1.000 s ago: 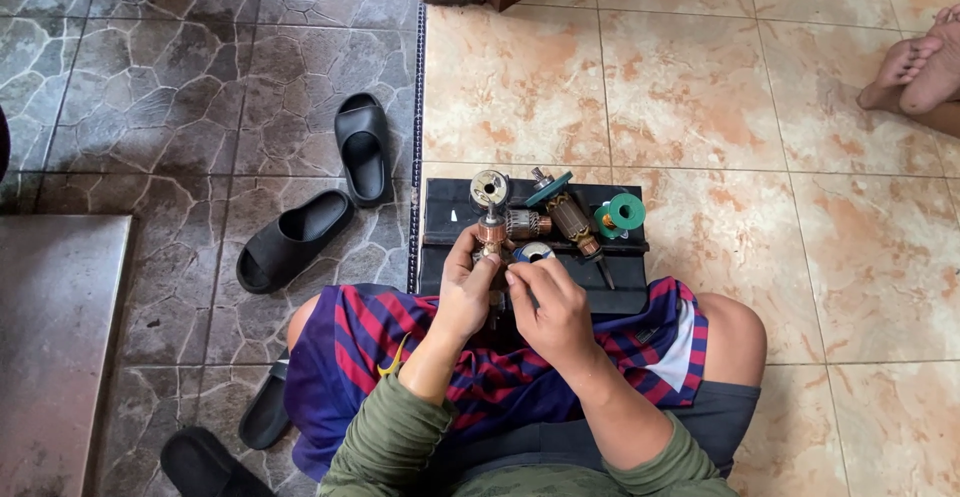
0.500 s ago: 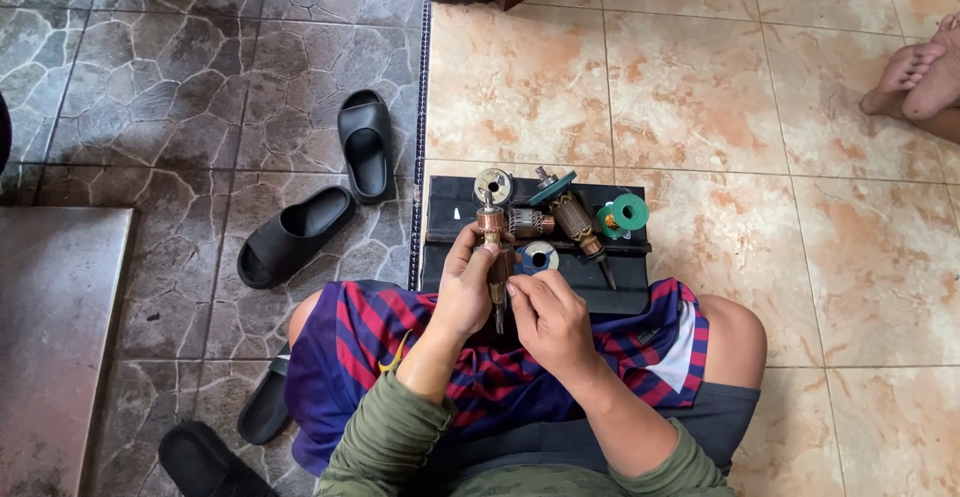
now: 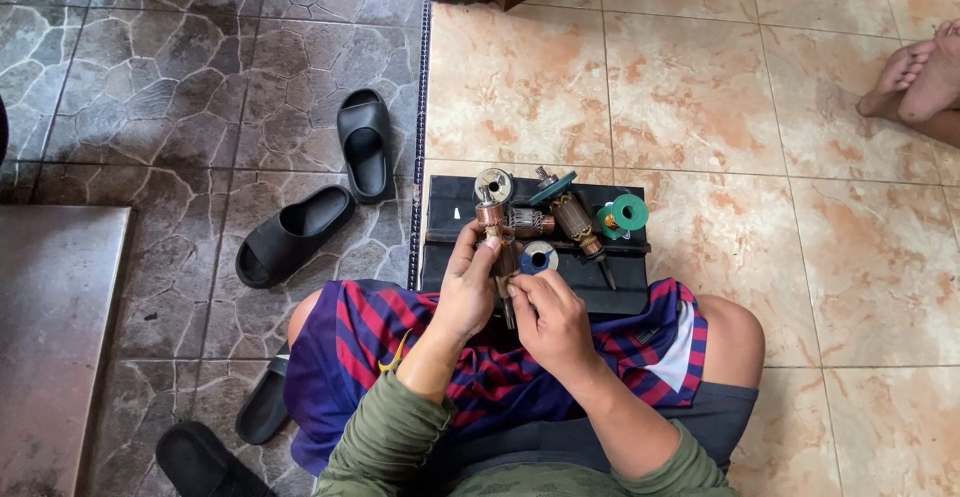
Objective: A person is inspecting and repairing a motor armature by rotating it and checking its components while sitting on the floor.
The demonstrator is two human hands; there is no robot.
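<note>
Head view: both hands' fingers grip one motor armature (image 3: 497, 242); second armature (image 3: 575, 219) on mat; two spools.

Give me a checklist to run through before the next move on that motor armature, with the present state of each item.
1. Left hand grips the armature along its shaft: ok.
2. Right hand works at the lower end of the shaft: ok; what its fingers pinch: cannot tell.
3. Armature stands upright over the black tool case, clear of the second armature lying there: ok.
4. Green spool and blue spool sit close by on the case: ok.
5. Another person's bare feet are well away from the work: ok.
6. Black sandals lie off to the left side: ok.
</note>
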